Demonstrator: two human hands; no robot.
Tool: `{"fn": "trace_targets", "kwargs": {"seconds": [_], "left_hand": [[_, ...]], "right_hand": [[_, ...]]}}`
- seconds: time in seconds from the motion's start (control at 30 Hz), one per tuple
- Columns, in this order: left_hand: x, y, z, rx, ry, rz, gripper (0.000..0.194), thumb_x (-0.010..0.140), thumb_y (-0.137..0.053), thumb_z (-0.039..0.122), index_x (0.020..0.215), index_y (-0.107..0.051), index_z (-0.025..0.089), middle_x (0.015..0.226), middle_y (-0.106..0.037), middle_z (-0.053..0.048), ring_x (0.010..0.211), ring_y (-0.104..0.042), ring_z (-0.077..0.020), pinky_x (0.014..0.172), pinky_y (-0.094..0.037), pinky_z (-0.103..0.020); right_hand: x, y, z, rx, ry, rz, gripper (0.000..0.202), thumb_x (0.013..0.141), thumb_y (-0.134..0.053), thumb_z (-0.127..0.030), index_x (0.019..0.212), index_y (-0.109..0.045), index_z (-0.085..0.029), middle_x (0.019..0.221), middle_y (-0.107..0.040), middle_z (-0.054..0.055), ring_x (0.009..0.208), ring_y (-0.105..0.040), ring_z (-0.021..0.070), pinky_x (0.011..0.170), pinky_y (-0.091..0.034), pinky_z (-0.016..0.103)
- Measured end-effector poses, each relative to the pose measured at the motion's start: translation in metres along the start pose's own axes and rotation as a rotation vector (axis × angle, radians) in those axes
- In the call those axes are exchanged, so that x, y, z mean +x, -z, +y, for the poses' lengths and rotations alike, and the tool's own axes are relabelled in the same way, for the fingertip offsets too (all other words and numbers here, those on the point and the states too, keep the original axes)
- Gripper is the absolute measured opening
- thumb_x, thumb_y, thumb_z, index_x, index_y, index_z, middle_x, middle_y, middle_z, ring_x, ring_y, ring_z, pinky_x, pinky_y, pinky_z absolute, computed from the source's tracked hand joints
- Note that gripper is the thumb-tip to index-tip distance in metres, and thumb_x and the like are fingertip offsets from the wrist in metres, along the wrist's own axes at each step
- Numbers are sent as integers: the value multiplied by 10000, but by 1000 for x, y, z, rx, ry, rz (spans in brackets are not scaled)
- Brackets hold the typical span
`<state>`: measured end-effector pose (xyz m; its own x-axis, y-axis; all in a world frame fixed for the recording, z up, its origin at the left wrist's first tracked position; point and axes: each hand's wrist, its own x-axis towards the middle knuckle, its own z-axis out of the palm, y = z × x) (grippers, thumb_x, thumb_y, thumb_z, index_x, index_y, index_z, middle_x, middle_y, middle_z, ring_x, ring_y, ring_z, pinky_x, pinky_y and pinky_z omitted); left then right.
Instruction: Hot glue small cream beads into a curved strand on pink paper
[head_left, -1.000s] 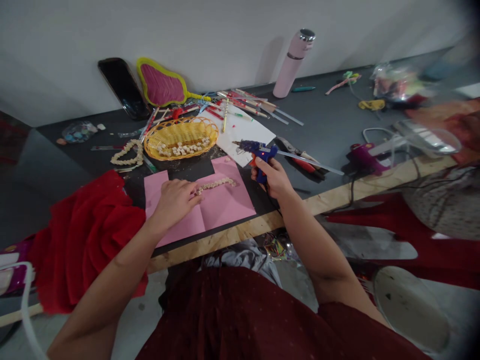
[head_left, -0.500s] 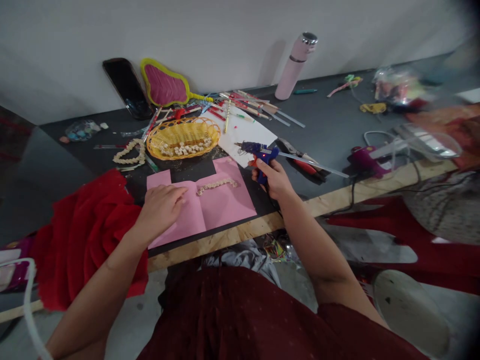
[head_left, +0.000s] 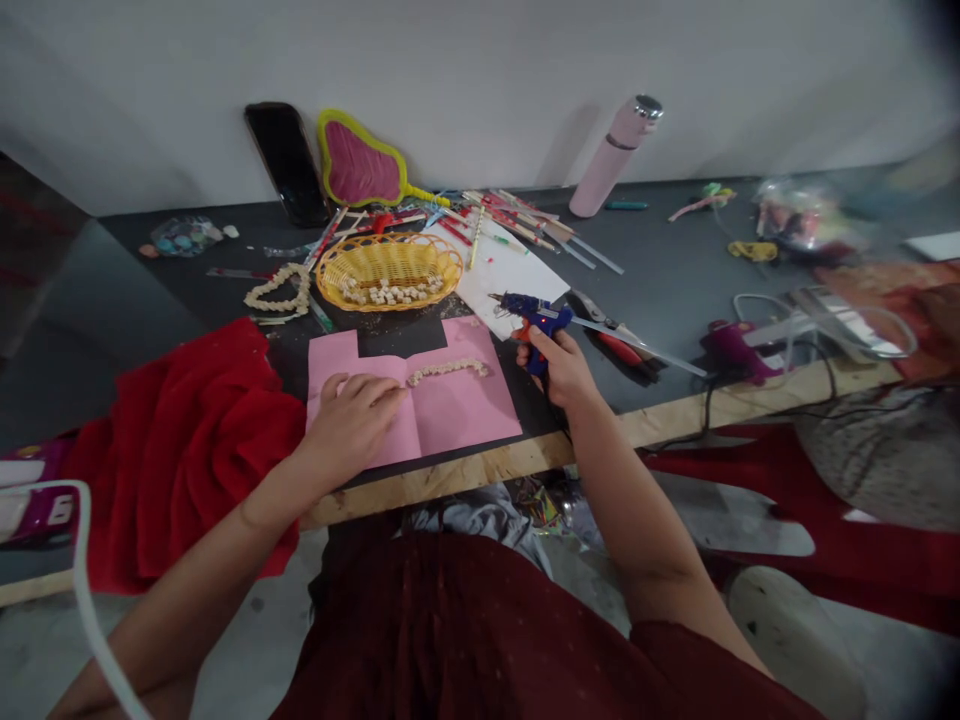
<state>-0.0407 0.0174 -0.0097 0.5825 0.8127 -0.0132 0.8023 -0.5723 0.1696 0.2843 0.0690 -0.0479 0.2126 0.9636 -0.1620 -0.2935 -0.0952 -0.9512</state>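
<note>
Left hand [head_left: 351, 422] palm down — right hand [head_left: 564, 370] curled, gripping.

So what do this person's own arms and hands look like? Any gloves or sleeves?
The left hand and right hand are both bare, with no gloves, rings or watch that I can make out. The forearms are uncovered too. A short, dark red sleeve covers the upper right arm, matching the dark red top. No left sleeve is in view.
</note>
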Motion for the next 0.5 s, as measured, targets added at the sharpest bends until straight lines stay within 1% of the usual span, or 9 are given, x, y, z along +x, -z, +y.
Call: {"fn": "trace_targets", "kwargs": {"seconds": [0.13, 0.2, 0.27, 0.33, 0.4, 0.5], "left_hand": [[9, 9, 0, 3, 8, 41, 413, 1000, -407, 165, 1329, -641, 250, 1378, -643, -120, 1280, -543, -324, 1136, -283, -573], [18, 14, -5, -3, 7, 58, 403, 986, -431, 156, 1304, -650, 272, 1384, -642, -105, 1282, -538, -326, 1138, -280, -563], [31, 20, -10, -1, -14, 67, 359, 974, -488, 185, 1280, -652, 278, 1356, -658, -92, 1270, -538, -320, 1126, -292, -550], [45, 24, -11, 3, -34, 77, 313, 966, -546, 241, 1259, -658, 249, 1299, -680, -98, 1247, -539, -330, 1079, -325, -546], [58, 26, -8, -2, -41, 80, 304, 944, -613, 293, 1232, -670, 215, 1239, -695, -110, 1201, -555, -338, 1003, -372, -522], [72, 23, 2, -16, -48, 52, 295, 906, -670, 280, 1188, -695, 200, 1189, -705, -112, 1165, -573, -338, 942, -402, -489]], "right_hand": [[0, 1, 1, -4, 11, 5, 459, 648, -896, -530, 895, -659, -225, 821, -700, -24, 619, -574, 81, 543, -496, 201], [0, 2, 1, -14, 10, 10, 443, 666, -888, -522, 901, -661, -224, 806, -697, -25, 612, -577, 82, 539, -497, 201], [0, 3, 2, -23, -2, 19, 427, 687, -878, -519, 905, -666, -220, 772, -689, -27, 605, -582, 84, 533, -495, 198], [-1, 3, 1, -23, -8, 34, 428, 687, -878, -521, 909, -675, -216, 758, -687, -24, 608, -588, 86, 534, -498, 196], [-3, 1, -1, -16, -8, 49, 440, 663, -892, -513, 910, -683, -215, 779, -697, -19, 613, -592, 86, 539, -505, 198], [-5, -3, -5, -18, -22, 56, 444, 641, -903, -504, 900, -680, -221, 809, -707, -15, 608, -591, 83, 527, -503, 198]]}}
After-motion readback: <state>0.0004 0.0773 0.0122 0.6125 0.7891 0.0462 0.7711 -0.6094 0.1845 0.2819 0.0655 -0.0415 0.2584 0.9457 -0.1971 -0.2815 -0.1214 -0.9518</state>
